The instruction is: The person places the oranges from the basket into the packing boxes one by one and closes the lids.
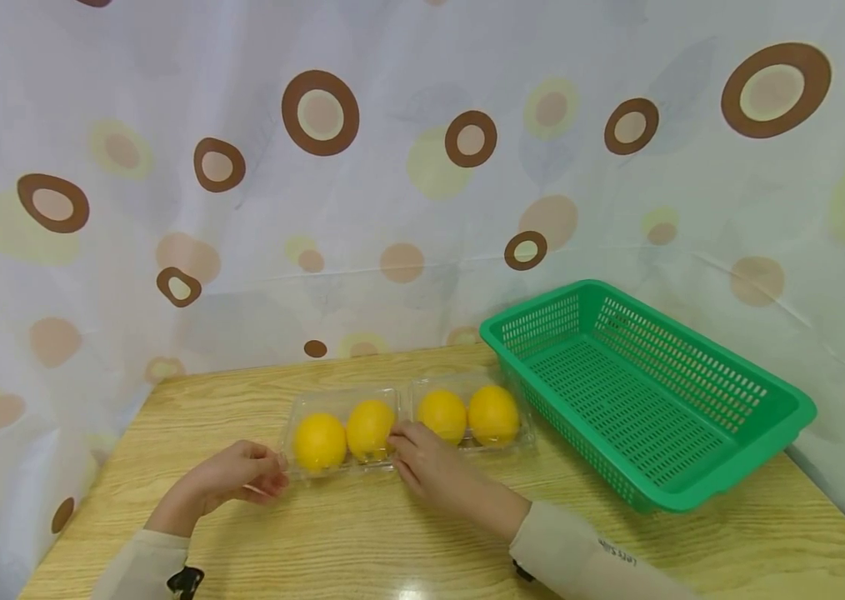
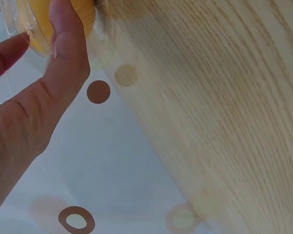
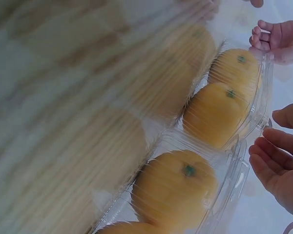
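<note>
Two oranges (image 1: 320, 442) sit side by side in a clear plastic box (image 1: 340, 402) on the wooden table. At its left front corner, my left hand (image 1: 242, 477) pinches the rim between thumb and finger; its other fingers curl loosely. The fingertips of my right hand (image 1: 433, 471) grip the front right edge, by the gap to a second clear box (image 1: 422, 385). That one also holds two oranges (image 1: 493, 415). Seen from the right wrist, green stem marks show on the oranges (image 3: 185, 187), and my right hand (image 3: 283, 156) bends its fingers at the rim.
A green perforated basket (image 1: 617, 392) stands on the right, close behind the second box. Behind the wooden table (image 1: 332, 542) hangs a pale curtain (image 1: 392, 208) with brown and yellow circles.
</note>
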{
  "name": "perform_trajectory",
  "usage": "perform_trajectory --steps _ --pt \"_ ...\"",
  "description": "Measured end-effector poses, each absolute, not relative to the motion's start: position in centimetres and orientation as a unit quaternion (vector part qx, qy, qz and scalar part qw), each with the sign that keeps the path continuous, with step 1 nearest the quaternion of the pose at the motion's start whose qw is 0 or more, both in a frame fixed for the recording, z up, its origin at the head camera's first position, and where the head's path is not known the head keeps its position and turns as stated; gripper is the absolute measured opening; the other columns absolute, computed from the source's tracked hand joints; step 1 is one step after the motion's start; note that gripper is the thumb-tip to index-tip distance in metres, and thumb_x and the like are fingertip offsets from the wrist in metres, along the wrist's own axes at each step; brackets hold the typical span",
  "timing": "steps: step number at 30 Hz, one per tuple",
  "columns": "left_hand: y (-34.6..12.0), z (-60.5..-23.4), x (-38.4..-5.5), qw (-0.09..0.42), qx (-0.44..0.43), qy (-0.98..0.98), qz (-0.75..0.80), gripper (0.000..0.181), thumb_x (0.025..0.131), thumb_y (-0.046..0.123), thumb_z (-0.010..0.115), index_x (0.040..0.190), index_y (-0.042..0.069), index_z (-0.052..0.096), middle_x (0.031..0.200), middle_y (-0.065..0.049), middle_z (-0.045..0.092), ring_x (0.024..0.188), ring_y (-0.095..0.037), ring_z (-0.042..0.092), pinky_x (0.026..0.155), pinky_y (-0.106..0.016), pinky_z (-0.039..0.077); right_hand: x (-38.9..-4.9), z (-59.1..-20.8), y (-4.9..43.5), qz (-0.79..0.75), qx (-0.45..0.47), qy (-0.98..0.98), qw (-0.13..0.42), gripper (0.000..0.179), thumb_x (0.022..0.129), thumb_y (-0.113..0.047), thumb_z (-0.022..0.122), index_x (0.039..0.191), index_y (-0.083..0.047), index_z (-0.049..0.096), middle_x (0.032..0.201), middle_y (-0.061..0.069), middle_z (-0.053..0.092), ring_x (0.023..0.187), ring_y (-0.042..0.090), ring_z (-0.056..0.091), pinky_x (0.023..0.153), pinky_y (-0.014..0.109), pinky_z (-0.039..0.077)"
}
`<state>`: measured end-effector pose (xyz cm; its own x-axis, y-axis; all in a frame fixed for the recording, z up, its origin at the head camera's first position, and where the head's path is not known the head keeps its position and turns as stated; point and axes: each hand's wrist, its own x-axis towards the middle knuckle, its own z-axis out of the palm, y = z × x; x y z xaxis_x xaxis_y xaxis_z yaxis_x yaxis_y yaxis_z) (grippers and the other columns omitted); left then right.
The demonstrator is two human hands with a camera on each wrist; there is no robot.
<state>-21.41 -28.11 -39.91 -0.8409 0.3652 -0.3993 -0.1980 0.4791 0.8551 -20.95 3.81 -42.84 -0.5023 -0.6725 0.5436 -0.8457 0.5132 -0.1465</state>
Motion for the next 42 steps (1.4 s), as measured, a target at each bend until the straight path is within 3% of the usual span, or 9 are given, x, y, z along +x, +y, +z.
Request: perform_trajectory --steps 8,13,16,21,34,42 --pt "-28.2 -40.4 -21.7 0.304 0.028 0.783 0.542 0.039 0.101 0.018 0.043 0.115 -0.016 0.056 0.087 -0.009 0.067 0.076 -0.017 0.066 0.073 -0.035 0.057 -19.9 -42.7 3.7 0.243 0.415 -0.842 0.245 0.015 0.088 -0.001 0.066 0.102 0.004 0.063 0.1 0.011 0.059 0.09 0.021 0.057 0.078 0.028 0.052" --pt "-28.3 -40.6 -21.7 0.306 0.033 0.779 0.546 0.038 0.101 0.018 0.044 0.112 -0.016 0.057 0.084 -0.007 0.066 0.074 -0.016 0.066 0.072 -0.032 0.057 -19.1 -42.2 3.6 0.29 0.337 -0.881 0.16 0.006 0.094 -0.006 0.06 0.092 0.0 0.061 0.083 0.005 0.058 0.074 0.013 0.053 0.063 0.023 0.049" --pt "-28.4 -40.6 -21.6 0.308 0.034 0.779 0.545 0.036 0.101 0.018 0.044 0.11 -0.015 0.058 0.083 -0.007 0.065 0.073 -0.016 0.066 0.072 -0.032 0.057 -19.1 -42.0 3.5 0.313 0.301 -0.895 0.104 0.015 0.097 -0.007 0.056 0.083 -0.003 0.061 0.07 -0.001 0.052 0.062 0.007 0.044 0.054 0.019 0.043" --pt "-28.4 -40.6 -21.5 0.303 0.032 0.784 0.541 0.036 0.101 0.017 0.044 0.11 -0.016 0.058 0.083 -0.007 0.065 0.073 -0.016 0.066 0.072 -0.032 0.057 -19.2 -41.9 3.2 0.321 0.282 -0.902 0.066 0.03 0.098 -0.009 0.054 0.068 -0.008 0.055 0.056 -0.006 0.037 0.05 0.004 0.033 0.045 0.017 0.033" --pt "-29.1 -40.4 -21.6 0.281 0.014 0.798 0.534 0.033 0.1 0.014 0.045 0.108 -0.016 0.059 0.081 -0.006 0.065 0.072 -0.015 0.065 0.072 -0.032 0.057 -19.5 -42.3 1.1 0.282 0.281 -0.916 0.046 0.045 0.102 -0.009 0.044 0.059 -0.014 0.037 0.051 -0.007 0.027 0.044 0.005 0.023 0.039 0.016 0.022" --pt "-29.2 -40.1 -21.5 0.275 0.004 0.804 0.527 0.032 0.1 0.011 0.044 0.108 -0.016 0.058 0.08 -0.007 0.064 0.071 -0.015 0.064 0.073 -0.033 0.057 -20.2 -42.7 -0.2 0.256 0.301 -0.917 0.062 0.038 0.1 -0.001 0.045 0.063 -0.006 0.05 0.051 -0.006 0.028 0.044 0.005 0.023 0.039 0.015 0.021"
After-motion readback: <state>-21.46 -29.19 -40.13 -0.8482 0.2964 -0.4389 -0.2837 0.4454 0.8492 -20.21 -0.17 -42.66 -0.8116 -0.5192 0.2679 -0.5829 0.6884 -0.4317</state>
